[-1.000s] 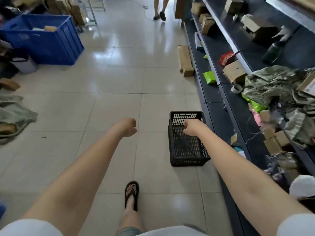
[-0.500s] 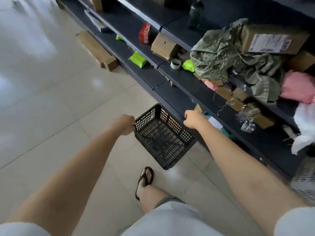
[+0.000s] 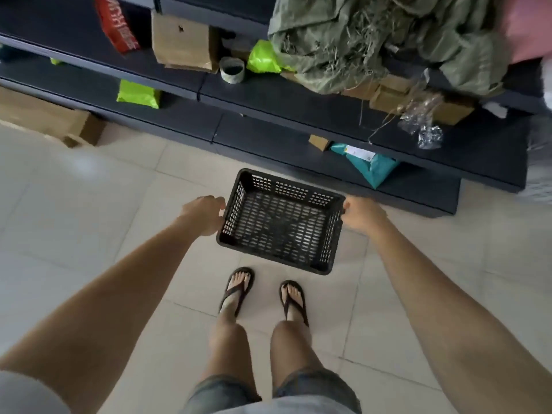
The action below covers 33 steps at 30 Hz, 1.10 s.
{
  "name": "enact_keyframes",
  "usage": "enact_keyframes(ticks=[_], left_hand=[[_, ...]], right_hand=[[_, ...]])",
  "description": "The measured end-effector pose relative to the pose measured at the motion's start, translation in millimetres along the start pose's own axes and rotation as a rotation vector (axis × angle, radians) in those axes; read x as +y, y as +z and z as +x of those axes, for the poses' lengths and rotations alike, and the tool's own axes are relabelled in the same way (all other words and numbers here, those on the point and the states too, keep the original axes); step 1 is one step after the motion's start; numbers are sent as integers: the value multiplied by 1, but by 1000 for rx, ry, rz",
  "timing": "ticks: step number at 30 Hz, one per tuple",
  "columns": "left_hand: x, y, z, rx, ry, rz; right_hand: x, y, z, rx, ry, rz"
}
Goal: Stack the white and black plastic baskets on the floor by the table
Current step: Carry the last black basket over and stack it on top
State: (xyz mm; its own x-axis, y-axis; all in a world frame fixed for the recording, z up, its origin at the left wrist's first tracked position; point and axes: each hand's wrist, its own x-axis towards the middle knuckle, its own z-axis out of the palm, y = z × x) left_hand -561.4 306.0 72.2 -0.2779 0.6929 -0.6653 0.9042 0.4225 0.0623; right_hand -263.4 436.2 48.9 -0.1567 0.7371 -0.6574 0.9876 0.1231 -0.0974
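An empty black plastic basket [image 3: 280, 222] with slotted walls is held over the tiled floor, in front of my feet. My left hand [image 3: 203, 215] grips its left short rim. My right hand [image 3: 363, 216] grips its right short rim. The basket is slightly rotated, its near right corner closest to my toes. No white basket shows in this view.
Low dark shelves [image 3: 298, 100] run across just beyond the basket, loaded with cardboard boxes, green bags, a tape roll [image 3: 232, 70], a teal parcel [image 3: 370, 165] and green netting [image 3: 373, 40]. A cardboard box [image 3: 47, 115] lies on the floor at left. My sandalled feet [image 3: 263, 291] stand behind the basket.
I have turned to face the shelves. My left hand, free one second ago, now holds the basket's left rim, and the basket has swung round square in front of my feet.
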Motion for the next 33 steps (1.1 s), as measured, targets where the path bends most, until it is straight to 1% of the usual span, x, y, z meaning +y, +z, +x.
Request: enact_keyframes(ticks=[4,6,8,11,13,16,18,20,22,25,27,29,33], left_hand=[[-14,24,73,-70,90,61],[-18,44,110,-96,119,89],[-22,69,145,-130,150,130],[-25,112,197,-145,160,171],[-24,141,228,-145,150,184],[-27,179,265,-85,76,203],[-30,201,288,-31,8,217],[-33,218,307,-23,-25,220],[-37,233,322,-22,-26,183],[-39,246,339,31,-29,93],[-39,248,347,62,-66,27],[-40,250,355,54,-96,4],[-45,252,361,64,-68,-28]], right_hand=[[3,48,38,-3,92,92],[5,76,60,-33,120,124],[11,107,83,-71,142,150],[20,152,113,-83,184,157],[28,185,133,-82,208,150],[40,231,163,-63,243,144],[49,256,182,-48,301,135],[58,277,199,-50,375,141],[65,294,212,-51,411,165],[72,311,226,-34,394,198],[75,316,234,-14,390,213],[76,317,238,-7,401,221],[81,321,237,37,395,181]])
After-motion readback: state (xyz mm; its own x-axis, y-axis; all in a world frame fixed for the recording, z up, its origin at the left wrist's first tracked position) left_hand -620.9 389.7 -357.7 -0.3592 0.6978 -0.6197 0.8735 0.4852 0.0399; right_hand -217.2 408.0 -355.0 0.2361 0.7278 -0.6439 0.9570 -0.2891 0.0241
